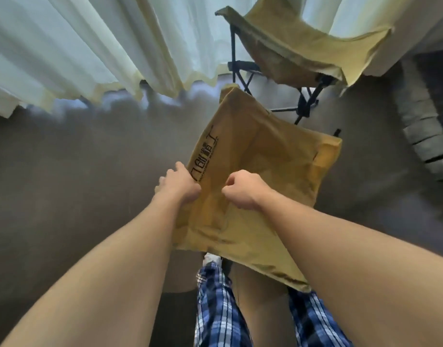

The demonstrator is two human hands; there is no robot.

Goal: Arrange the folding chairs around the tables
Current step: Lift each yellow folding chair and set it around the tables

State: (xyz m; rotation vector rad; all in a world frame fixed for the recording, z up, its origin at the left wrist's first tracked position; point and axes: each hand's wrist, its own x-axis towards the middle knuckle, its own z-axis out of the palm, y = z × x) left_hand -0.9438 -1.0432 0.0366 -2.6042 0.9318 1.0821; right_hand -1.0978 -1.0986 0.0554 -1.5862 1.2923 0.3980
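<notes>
A tan fabric folding chair (263, 171) with black lettering on its back hangs right in front of me, seen from above. My left hand (178, 185) grips the left edge of its fabric back, fingers curled round the edge. My right hand (243, 191) is a fist bunched into the fabric near the middle. A second tan folding chair (298, 53) with a black frame stands unfolded farther away, near the curtain. No table is plainly visible.
Pale curtains (90, 46) hang along the far left. Dark floor (90, 171) spreads to the left. A grey ribbed object (425, 131) lies on the right. My legs in blue plaid trousers (220, 304) are below the chair.
</notes>
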